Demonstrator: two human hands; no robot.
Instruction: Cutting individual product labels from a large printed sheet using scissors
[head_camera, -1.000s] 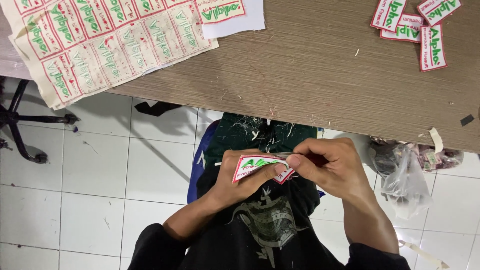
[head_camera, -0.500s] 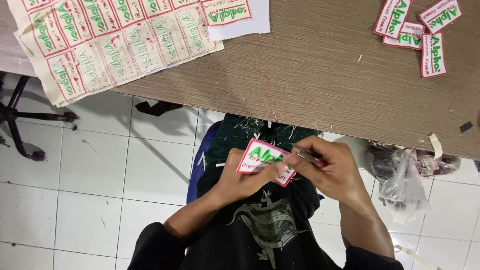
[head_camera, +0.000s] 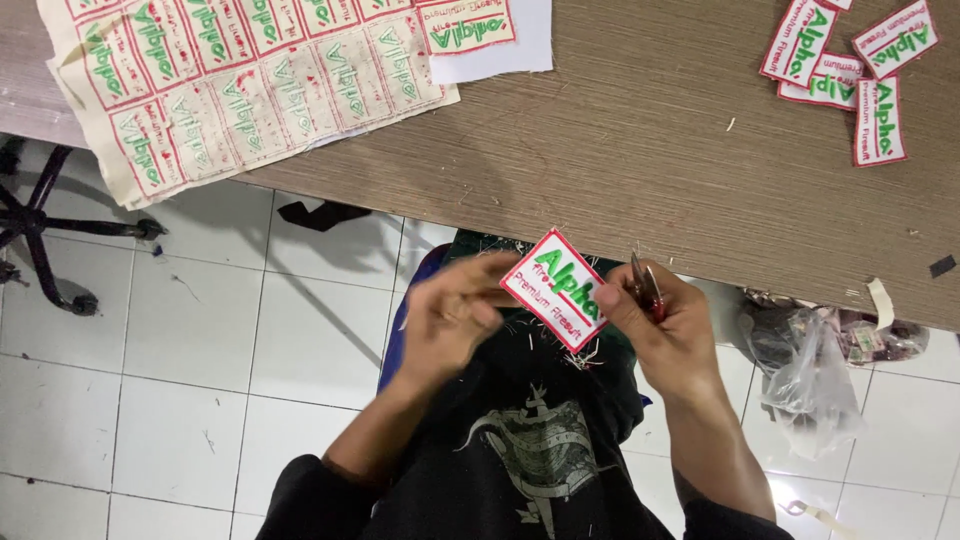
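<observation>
Single head-worn view, facing steeply down from close above the lap. Table edge spans the upper frame; tiled floor fills the lower left. Both hands sit near centre.

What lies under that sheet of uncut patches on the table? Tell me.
The sheet of uncut patches lies on the wooden table, its lower left corner hanging past the edge. A white sheet shows at its right end. Anything else beneath is covered.

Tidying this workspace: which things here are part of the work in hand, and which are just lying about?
In hand:
embroidered patch, held by left hand and right hand
thread snips, in right hand

Lying about:
sheet of uncut patches
pile of cut patches
plastic bag
</observation>
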